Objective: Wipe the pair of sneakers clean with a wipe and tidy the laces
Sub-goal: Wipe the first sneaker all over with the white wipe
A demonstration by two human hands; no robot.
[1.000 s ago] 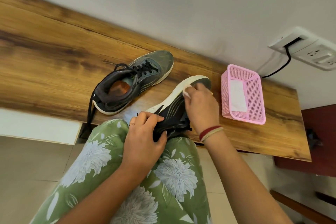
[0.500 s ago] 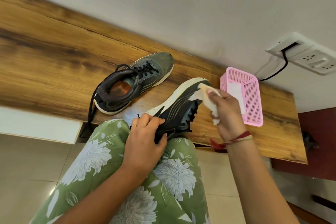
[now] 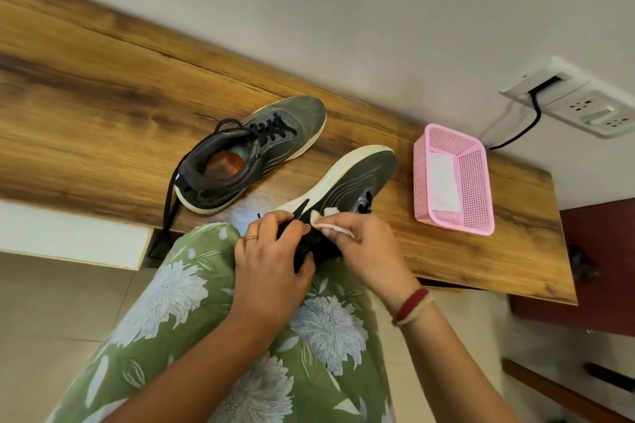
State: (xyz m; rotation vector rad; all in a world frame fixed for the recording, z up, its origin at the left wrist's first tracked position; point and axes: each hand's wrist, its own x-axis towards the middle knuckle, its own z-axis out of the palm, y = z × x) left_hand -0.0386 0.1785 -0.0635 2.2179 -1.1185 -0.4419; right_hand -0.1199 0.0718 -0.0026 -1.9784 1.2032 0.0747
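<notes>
Left hand (image 3: 271,264) curled, gripping tilted sneaker (image 3: 347,189) heel on knee; right hand (image 3: 364,244) pinches wipe (image 3: 331,227) against its side.

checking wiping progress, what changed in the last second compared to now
The right hand, pinching the wipe, moved from the toe of the held sneaker back to its side beside the left hand. The left hand keeps gripping the heel; the other sneaker and pink basket stayed put.

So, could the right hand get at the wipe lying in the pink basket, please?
Probably yes: the pink basket stands open-topped nearby, nothing between, though the right hand pinches another wipe.
</notes>
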